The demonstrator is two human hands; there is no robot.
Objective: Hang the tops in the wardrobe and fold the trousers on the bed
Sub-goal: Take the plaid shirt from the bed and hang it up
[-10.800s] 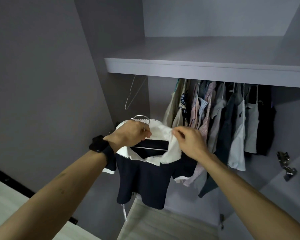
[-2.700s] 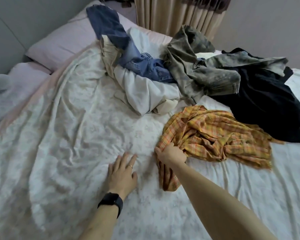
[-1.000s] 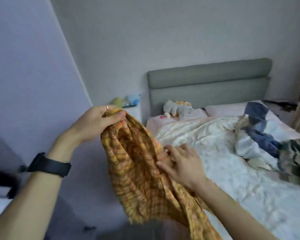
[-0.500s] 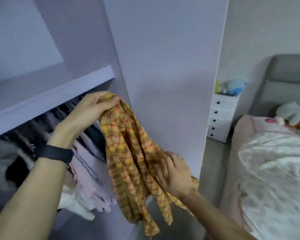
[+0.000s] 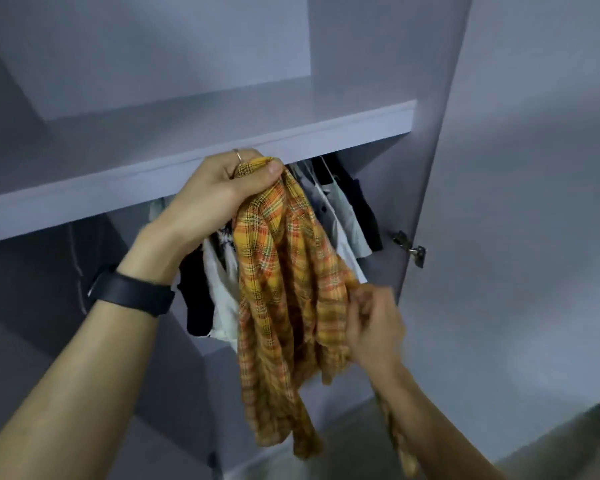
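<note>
Wardrobe [image 5: 430,98] fills the head view. A grey shelf [image 5: 326,133] runs across the top, hung clothes [image 5: 347,216] sit on the rail below it, and the door [image 5: 534,202] stands open at right, hinge [image 5: 411,249] showing.

- Shirt [image 5: 284,271]: orange plaid, bunched and dangling in front of the hung clothes. It is not on a hanger.
- Your left hand [image 5: 222,188] is fisted round the shirt's top edge, thumb clamped over the cloth, just under the shelf lip. Watch [image 5: 132,292] on that wrist.
- Your right hand [image 5: 374,327] is lower, fingers curled and pinching a fold at the shirt's right side. It is blurred, so the exact hold is unclear.

Progress, as a judgement: this top is at the wardrobe but unhung. You hold no hanger, so fetching one and threading it come next. No trousers are in view now.

Against earlier frames: half a second ago the view still took in the bedside drawers and bed, and now you face the rail squarely with the left hand raised higher. 2.7 s ago this shirt lay on the bed beside unfolded jeans and dark garments.
</note>
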